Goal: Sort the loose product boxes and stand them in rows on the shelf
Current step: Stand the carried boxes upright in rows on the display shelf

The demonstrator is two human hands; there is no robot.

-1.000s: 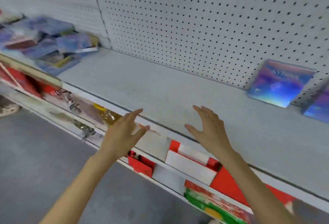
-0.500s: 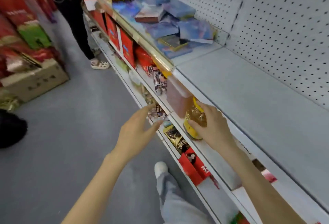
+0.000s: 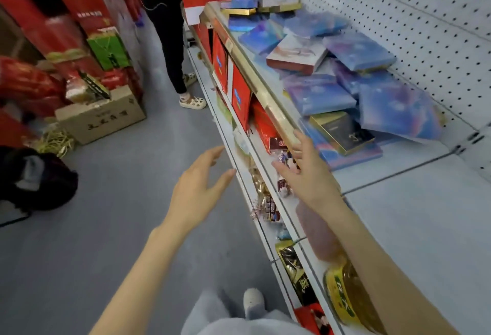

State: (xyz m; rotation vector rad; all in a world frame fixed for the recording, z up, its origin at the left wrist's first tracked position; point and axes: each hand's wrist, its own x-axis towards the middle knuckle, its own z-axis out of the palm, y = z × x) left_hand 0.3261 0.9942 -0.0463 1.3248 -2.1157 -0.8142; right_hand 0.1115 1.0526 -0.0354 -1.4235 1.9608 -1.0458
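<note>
Two hands reach forward, and both hold nothing. The left hand (image 3: 196, 188) hangs over the aisle floor with its fingers straight and slightly spread. The right hand (image 3: 305, 175) is also flat-fingered, stretched across the front edge of the shelf (image 3: 414, 228); whether it touches the edge cannot be told.

The loose boxes (image 3: 332, 79) lie flat in one jumbled heap at the far left end of the shelf against the pegboard (image 3: 425, 15), none standing. At least eight are blue; they overlap, so an exact count is not possible. One white-and-maroon box (image 3: 296, 55) lies on top, and one dark gold-rimmed box (image 3: 342, 131) is nearest the right hand.

On the floor sits one cardboard carton (image 3: 101, 119), and one other person (image 3: 170, 42) stands beyond.
</note>
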